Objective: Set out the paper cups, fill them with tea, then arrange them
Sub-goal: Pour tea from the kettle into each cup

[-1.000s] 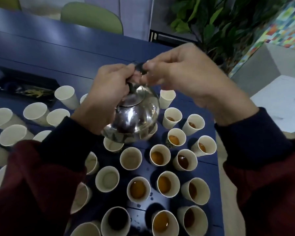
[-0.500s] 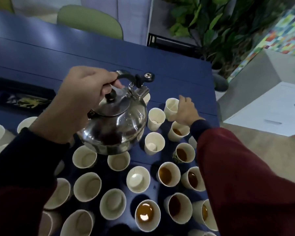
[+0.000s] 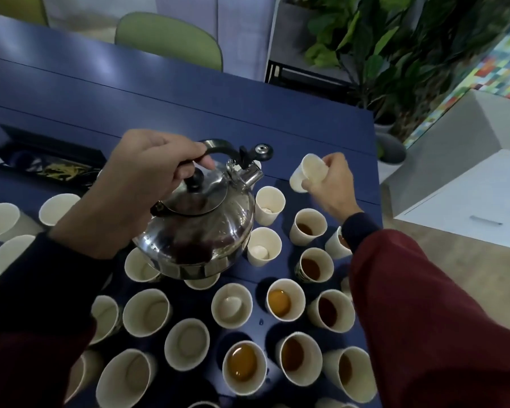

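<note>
My left hand (image 3: 147, 184) grips the black handle of a shiny steel kettle (image 3: 200, 225), held in the air over several paper cups on the blue table (image 3: 159, 92). Its spout points to the right. My right hand (image 3: 330, 184) holds an empty paper cup (image 3: 308, 172), tilted and lifted off the table at the far right of the group. Several cups on the right hold brown tea, such as one tea cup (image 3: 286, 298). Cups under and left of the kettle are empty, such as one empty cup (image 3: 146, 312).
A dark recessed tray (image 3: 50, 160) with small items sits in the table at the left. The table's right edge runs close to the filled cups. Beyond it stand a white box (image 3: 468, 201), potted plants (image 3: 380, 54) and a green chair (image 3: 171, 39).
My right hand left the kettle's spout cap, reached to the far right cups and lifted one empty cup. The kettle stays in my left hand, now level.
</note>
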`<state>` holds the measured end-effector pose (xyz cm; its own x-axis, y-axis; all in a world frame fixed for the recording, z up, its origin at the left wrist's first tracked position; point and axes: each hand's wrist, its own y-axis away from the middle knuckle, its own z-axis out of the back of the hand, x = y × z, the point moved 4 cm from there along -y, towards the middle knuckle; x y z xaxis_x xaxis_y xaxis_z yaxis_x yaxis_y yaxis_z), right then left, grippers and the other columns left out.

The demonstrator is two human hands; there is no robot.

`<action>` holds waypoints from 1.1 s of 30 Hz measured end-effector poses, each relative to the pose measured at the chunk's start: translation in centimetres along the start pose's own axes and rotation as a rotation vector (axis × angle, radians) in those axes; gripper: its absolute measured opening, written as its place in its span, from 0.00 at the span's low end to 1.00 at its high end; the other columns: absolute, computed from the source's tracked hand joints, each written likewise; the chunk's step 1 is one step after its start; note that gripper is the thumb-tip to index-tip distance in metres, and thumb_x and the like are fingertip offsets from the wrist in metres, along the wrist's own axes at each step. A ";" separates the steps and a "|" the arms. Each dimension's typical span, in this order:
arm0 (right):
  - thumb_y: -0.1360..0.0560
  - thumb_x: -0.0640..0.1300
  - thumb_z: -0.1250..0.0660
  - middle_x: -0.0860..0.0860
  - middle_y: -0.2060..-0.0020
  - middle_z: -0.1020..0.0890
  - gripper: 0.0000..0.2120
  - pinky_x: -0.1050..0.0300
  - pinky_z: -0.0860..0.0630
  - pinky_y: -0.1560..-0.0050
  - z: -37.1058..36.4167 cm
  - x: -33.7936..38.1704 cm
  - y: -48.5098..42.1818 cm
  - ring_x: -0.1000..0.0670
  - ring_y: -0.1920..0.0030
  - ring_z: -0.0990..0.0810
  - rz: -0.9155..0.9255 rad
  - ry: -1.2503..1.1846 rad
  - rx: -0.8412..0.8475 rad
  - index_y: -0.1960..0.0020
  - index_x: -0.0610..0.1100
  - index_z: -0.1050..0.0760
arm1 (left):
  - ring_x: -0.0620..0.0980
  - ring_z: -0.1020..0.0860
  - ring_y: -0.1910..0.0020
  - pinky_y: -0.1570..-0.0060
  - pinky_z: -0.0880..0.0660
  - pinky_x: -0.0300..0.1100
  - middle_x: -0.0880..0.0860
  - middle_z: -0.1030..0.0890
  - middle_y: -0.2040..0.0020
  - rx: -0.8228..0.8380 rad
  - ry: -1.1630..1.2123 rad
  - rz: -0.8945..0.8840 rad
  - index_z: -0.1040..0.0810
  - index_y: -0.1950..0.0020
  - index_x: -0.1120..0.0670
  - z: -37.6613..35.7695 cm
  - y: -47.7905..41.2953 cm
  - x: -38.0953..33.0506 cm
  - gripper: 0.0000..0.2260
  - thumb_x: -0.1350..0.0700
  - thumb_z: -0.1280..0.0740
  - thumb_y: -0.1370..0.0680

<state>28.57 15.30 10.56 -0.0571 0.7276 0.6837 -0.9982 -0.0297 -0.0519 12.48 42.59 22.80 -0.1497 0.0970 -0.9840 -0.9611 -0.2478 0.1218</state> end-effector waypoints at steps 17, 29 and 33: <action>0.32 0.47 0.19 0.51 0.47 0.14 0.27 0.47 0.17 0.48 1.5 6.7 25.9 0.48 0.45 0.15 -0.147 -0.815 0.205 0.37 0.47 0.24 | 0.44 0.39 0.81 0.81 0.41 0.30 0.50 0.33 0.78 -0.028 -0.048 -0.073 0.18 0.60 0.66 6.2 15.3 -2.8 0.11 0.60 0.32 0.22; 0.32 0.37 0.21 0.55 0.46 0.18 0.30 0.64 0.26 0.46 -6.0 12.8 31.6 0.56 0.45 0.19 0.156 -0.471 0.198 0.40 0.58 0.30 | 0.48 0.33 0.72 0.69 0.38 0.39 0.57 0.28 0.73 0.208 -0.263 -0.113 0.13 0.63 0.56 11.9 17.0 -1.0 0.09 0.57 0.28 0.24; 0.32 0.36 0.20 0.57 0.48 0.18 0.30 0.66 0.26 0.49 -8.1 14.4 32.5 0.58 0.46 0.20 0.117 -0.467 0.106 0.41 0.58 0.30 | 0.47 0.38 0.75 0.71 0.40 0.39 0.55 0.33 0.75 0.263 -0.326 -0.121 0.13 0.64 0.55 13.3 16.1 -0.7 0.09 0.56 0.28 0.24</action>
<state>-4.51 30.32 12.83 -0.1464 0.3305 0.9324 -0.9796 -0.1797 -0.0901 -5.98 51.34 27.17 -0.0567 0.4203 -0.9056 -0.9964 0.0341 0.0782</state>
